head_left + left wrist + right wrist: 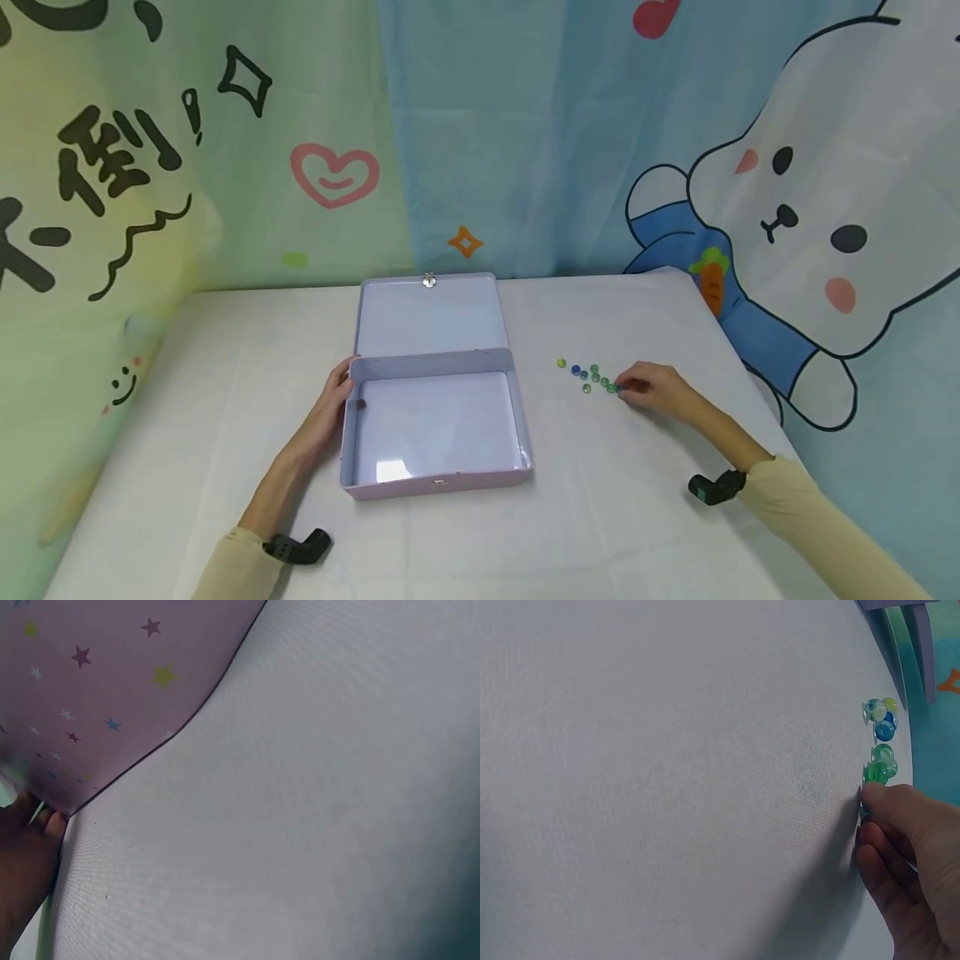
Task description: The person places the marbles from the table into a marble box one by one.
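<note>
A shallow pink-lilac box (438, 482) with printed stars stands with its hinged lid (431, 317) raised at the back. My left hand (330, 408) rests against the box's left side near the back corner, fingertips at the rim. In the left wrist view, the fingers (52, 823) touch the starred wall. Inside the box, a small dark round thing (362, 404) lies by the left wall. To the right, my right hand (656, 389) pinches a bluish marble (619, 387), mostly hidden by the fingers. Green marbles (883, 754) lie just beyond the fingertips.
Several more glass marbles lie loosely strung out on the white tablecloth (600, 500), among them a yellow-green marble (561, 362) and a blue marble (575, 369). A printed curtain (510, 150) hangs behind the table. The lid has a metal clasp (429, 281).
</note>
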Tool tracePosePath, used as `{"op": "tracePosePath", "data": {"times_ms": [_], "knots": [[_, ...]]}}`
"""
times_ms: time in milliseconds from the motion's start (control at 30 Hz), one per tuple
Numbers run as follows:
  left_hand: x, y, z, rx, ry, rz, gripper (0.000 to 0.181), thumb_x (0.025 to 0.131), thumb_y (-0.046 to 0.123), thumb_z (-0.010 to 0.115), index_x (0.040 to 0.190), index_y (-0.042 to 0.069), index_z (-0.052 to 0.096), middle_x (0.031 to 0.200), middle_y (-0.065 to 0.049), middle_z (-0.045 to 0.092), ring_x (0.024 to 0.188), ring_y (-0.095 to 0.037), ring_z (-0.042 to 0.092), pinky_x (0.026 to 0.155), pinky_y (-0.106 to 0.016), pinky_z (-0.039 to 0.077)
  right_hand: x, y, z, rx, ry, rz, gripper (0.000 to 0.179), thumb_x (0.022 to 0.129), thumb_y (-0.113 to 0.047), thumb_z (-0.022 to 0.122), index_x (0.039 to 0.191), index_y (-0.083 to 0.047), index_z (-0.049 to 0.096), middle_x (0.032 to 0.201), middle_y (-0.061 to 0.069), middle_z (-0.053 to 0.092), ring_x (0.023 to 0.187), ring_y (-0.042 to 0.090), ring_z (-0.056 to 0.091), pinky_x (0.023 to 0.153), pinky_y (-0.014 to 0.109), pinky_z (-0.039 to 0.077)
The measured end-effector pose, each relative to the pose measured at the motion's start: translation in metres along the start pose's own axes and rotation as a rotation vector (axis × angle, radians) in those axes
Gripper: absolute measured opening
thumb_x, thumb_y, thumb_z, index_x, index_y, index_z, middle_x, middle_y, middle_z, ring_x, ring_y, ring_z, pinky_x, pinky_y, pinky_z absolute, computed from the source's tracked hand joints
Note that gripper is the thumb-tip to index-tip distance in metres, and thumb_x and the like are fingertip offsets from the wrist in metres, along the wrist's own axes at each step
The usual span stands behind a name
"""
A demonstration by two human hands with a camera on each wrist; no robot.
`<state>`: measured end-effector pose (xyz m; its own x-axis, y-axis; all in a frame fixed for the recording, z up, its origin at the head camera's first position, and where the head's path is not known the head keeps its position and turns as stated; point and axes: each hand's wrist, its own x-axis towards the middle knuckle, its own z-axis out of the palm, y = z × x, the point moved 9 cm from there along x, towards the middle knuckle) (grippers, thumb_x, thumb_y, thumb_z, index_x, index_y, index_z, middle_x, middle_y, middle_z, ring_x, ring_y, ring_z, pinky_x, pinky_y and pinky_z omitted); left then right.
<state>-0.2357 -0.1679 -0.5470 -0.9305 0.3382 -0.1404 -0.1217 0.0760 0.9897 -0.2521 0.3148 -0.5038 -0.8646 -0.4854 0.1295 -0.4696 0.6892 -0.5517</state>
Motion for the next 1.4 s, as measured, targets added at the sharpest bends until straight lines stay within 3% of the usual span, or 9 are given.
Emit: {"op": "tracePosePath", "data": {"times_ms": [167,267,433,700,867,1067,1267,1400], "knots": [[0.001,-0.001,0.001,0.004,-0.004,0.007,0.054,0.106,0.036,0.023,0.154,0.019,0.007,0.159,-0.015,0.013,0.141,-0.035,0.02,0.108,-0.042,0.022,0.0,0.002,-0.001,-0.011,0.013,0.001,0.014,0.08,-0.003,0.073,0.094,-0.001,0.07,0.082,0.002,0.066,0.074,-0.002,0.053,0.066,0.014,0.047],[0.0,-0.002,0.001,0.011,-0.004,0.01,0.053,0.106,0.036,0.023,0.154,0.019,0.007,0.159,-0.016,0.013,0.14,-0.035,0.02,0.106,-0.04,0.023,0.0,0.007,0.001,-0.039,-0.001,0.056,0.015,0.08,-0.003,0.074,0.095,-0.003,0.071,0.084,0.002,0.067,0.075,-0.001,0.054,0.068,0.017,0.049],[-0.001,-0.002,0.0,0.018,-0.008,0.007,0.053,0.106,0.037,0.023,0.154,0.021,0.007,0.159,-0.014,0.013,0.141,-0.035,0.02,0.107,-0.04,0.023,-0.002,0.012,0.004,-0.082,-0.028,0.119,0.015,0.082,-0.005,0.074,0.097,-0.004,0.071,0.086,0.002,0.068,0.076,-0.001,0.053,0.07,0.019,0.049],[-0.001,-0.001,0.0,0.018,-0.012,-0.003,0.054,0.105,0.037,0.022,0.154,0.022,0.006,0.16,-0.013,0.012,0.142,-0.036,0.019,0.109,-0.045,0.021,-0.004,0.013,-0.004,-0.056,-0.014,0.159,0.016,0.083,-0.007,0.073,0.099,-0.003,0.071,0.088,0.004,0.069,0.077,0.003,0.055,0.072,0.017,0.05],[-0.001,-0.001,0.0,0.017,-0.002,0.0,0.055,0.105,0.037,0.023,0.154,0.02,0.006,0.16,-0.014,0.011,0.142,-0.036,0.018,0.111,-0.048,0.018,0.001,0.013,-0.013,-0.005,-0.003,0.216,0.018,0.087,-0.008,0.071,0.104,-0.003,0.07,0.093,0.006,0.07,0.081,0.003,0.056,0.076,0.014,0.048],[0.0,-0.001,0.0,0.006,0.007,-0.002,0.055,0.105,0.036,0.023,0.154,0.018,0.007,0.161,-0.015,0.01,0.144,-0.037,0.016,0.113,-0.053,0.014,0.014,0.0,-0.023,0.1,0.017,0.269,0.024,0.091,-0.019,0.067,0.11,-0.004,0.069,0.103,0.012,0.071,0.086,-0.001,0.058,0.079,0.009,0.046],[0.0,-0.001,0.0,0.005,0.011,0.0,0.055,0.105,0.035,0.023,0.154,0.017,0.007,0.16,-0.016,0.011,0.144,-0.038,0.017,0.113,-0.052,0.014,0.029,-0.022,-0.018,0.281,-0.004,0.281,0.029,0.093,-0.024,0.065,0.114,-0.004,0.067,0.111,0.016,0.069,0.089,-0.001,0.06,0.079,0.011,0.049],[0.0,-0.001,-0.001,0.022,0.007,-0.004,0.055,0.105,0.037,0.023,0.154,0.019,0.007,0.16,-0.016,0.013,0.143,-0.036,0.019,0.111,-0.047,0.018,0.04,-0.04,-0.013,0.333,-0.034,0.269,0.029,0.093,-0.023,0.065,0.115,-0.005,0.067,0.112,0.016,0.069,0.09,0.002,0.061,0.079,0.012,0.05]]}}
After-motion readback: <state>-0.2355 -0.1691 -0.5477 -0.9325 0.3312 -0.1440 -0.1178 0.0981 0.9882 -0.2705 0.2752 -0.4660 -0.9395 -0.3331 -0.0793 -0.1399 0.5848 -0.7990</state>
